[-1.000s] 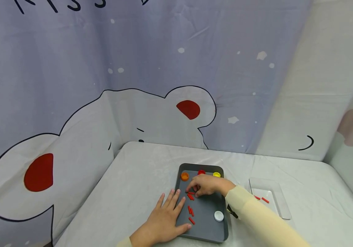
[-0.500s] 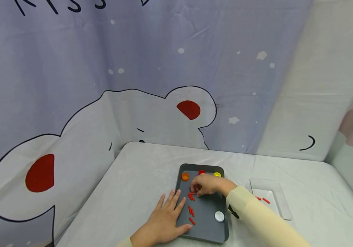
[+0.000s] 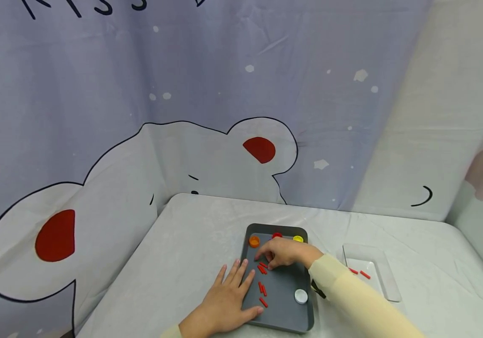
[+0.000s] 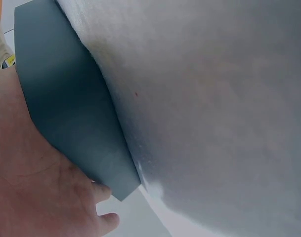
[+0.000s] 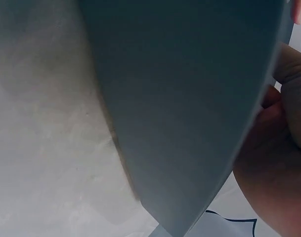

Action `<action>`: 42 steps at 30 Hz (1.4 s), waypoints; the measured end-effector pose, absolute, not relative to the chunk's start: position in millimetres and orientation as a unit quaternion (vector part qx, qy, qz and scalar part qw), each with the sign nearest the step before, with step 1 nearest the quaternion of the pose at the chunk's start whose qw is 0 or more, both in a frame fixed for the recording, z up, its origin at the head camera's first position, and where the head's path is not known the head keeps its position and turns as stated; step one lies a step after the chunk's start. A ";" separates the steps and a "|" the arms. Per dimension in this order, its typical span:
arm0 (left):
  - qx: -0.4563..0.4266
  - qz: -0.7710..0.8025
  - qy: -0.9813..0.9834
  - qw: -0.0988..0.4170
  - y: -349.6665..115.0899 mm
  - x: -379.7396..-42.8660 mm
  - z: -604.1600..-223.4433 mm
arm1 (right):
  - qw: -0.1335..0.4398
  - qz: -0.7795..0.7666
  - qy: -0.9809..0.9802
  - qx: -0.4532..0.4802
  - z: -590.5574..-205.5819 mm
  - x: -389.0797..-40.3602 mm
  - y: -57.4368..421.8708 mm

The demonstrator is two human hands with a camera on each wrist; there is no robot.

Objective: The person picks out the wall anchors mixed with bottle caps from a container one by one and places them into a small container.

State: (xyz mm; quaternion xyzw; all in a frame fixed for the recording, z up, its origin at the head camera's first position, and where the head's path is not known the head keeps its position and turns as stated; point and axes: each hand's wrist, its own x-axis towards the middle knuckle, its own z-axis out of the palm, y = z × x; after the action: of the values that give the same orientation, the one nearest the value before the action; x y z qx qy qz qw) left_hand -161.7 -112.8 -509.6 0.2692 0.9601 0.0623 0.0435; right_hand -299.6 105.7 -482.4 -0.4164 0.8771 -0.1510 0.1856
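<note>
In the head view my left hand (image 3: 223,300) rests with spread fingers over the left rim of a dark grey tray (image 3: 281,314). My right hand (image 3: 282,252) reaches over the tray's upper middle, index finger extended and thumb apart from it. Close to its thumb lies a short red stick (image 3: 263,265), with more red sticks (image 3: 262,270) just below. Lower in the tray lie other red sticks (image 3: 262,288) and a single red stick (image 3: 264,302). In the wrist views both hands show beside the tray's dark outer side; their fingertips are mostly hidden.
Along the tray's far end sit an orange round cap (image 3: 254,241), a red cap (image 3: 277,235) and a yellow cap (image 3: 298,239), partly covered by my right hand. A white cap (image 3: 301,296) lies lower right. Right of the tray stands a clear plastic box (image 3: 387,281) with red sticks.
My right hand's fingers drew in towards the thumb, then the index finger stretched out again. The nearest red stick has turned slightly. My left hand has stayed in place.
</note>
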 end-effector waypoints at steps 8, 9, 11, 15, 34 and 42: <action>0.267 0.054 0.961 0.043 -111.3 -161.3 -508.5 | 0.186 -0.149 0.877 -0.418 -484.1 -300.0 105.8; 0.268 0.055 0.961 0.043 -111.4 -161.4 -508.8 | 0.185 -0.151 0.876 -0.418 -484.0 -299.6 105.9; 0.271 0.060 0.960 0.041 -111.7 -161.6 -509.5 | 0.181 -0.152 0.877 -0.419 -484.4 -298.9 106.1; 0.272 0.063 0.959 0.042 -111.8 -161.2 -509.4 | 0.175 -0.151 0.878 -0.420 -485.2 -297.3 106.9; 0.277 0.064 0.959 0.019 -112.8 -162.5 -518.3 | 0.115 -0.105 0.890 -0.429 -488.1 -293.4 108.7; 0.274 0.059 0.960 0.025 -113.7 -164.2 -519.4 | 0.082 -0.155 0.882 -0.438 -475.8 -290.1 119.6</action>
State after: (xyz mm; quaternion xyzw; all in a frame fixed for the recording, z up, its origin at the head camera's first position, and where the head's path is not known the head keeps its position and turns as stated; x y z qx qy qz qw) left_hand -164.2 -113.7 -519.4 0.2740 0.9596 0.0589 0.0247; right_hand -290.1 119.6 -475.8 -0.4383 0.8816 -0.1548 0.0821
